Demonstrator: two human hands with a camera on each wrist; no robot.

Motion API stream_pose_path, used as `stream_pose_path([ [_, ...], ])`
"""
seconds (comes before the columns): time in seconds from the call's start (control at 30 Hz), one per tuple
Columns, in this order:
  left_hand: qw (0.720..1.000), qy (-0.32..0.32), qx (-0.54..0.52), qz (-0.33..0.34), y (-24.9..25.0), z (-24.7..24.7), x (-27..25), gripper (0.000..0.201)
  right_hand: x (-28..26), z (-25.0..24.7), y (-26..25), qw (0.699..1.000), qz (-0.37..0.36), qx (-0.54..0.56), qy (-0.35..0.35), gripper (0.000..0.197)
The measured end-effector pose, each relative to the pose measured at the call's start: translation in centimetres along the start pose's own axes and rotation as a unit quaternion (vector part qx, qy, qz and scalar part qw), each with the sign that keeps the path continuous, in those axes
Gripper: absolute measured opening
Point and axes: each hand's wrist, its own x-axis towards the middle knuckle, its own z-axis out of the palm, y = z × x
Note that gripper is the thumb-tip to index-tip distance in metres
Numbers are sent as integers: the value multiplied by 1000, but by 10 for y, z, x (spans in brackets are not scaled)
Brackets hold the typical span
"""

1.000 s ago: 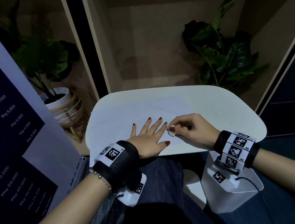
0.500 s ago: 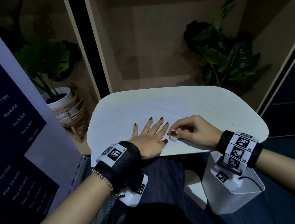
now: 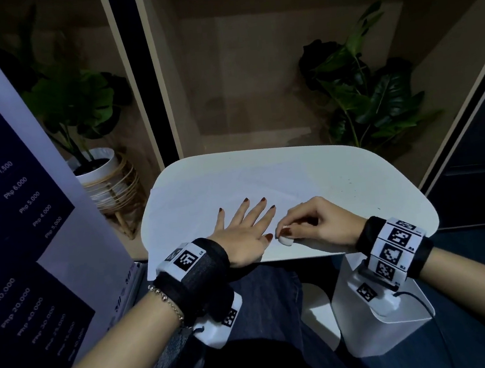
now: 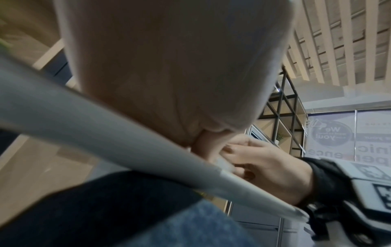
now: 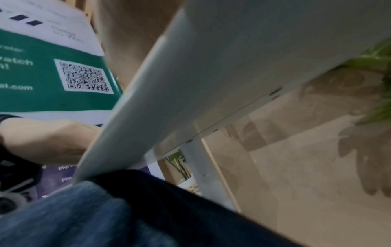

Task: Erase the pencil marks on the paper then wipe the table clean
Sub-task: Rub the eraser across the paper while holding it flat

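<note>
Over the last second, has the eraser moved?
Yes. The eraser, pinched by the right hand, slid toward the near edge of the table.

Two leafy plants [image 3: 366, 91] [image 3: 75, 103] — a price banner [image 3: 11, 210] left.

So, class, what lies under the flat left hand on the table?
The paper lies under the left hand, on the table. Any pencil marks beneath the palm are covered. The right hand pinches an eraser beside it.
</note>
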Motion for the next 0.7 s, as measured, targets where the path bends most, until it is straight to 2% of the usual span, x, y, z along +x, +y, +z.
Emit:
stream_pose_path([
  [0.03, 1000, 1, 0, 0, 0, 0, 0, 56, 0, 0, 0, 1000, 1, -8, 2, 11],
  [0.13, 1000, 6, 0, -2, 0, 1, 0, 56, 0, 7, 0, 997, 0, 18, 77, 9],
  [0.17, 1000, 5, 0, -3, 0, 1, 1, 57, 0, 8, 0, 997, -1, 25, 78, 9],
  [0.3, 1000, 4, 2, -2, 0, 1, 0, 56, 0, -3, 0, 1000, -6, -9, -15, 18],
  [0.37, 1000, 5, 0, -2, 0, 2, 0, 56, 0, 1, 0, 1000, 1, -2, 23, 18],
  [0.43, 1000, 6, 2, -2, 0, 2, 1, 57, 1, 9, 0, 996, -5, 34, 78, 10],
  [0.47, 1000, 6, 2, -2, 0, 2, 1, 57, 1, 9, -1, 996, -9, 48, 79, 9],
  [0.6, 1000, 6, 5, -3, -1, 3, 2, 56, -1, -6, 0, 999, -5, 24, -35, 12],
  [0.63, 1000, 7, 5, -3, -1, 3, 2, 56, -1, -5, -1, 999, -3, 21, -24, 12],
  [0.7, 1000, 8, 8, -4, -1, 3, 3, 56, 0, 2, -2, 998, -1, 45, 49, 11],
])
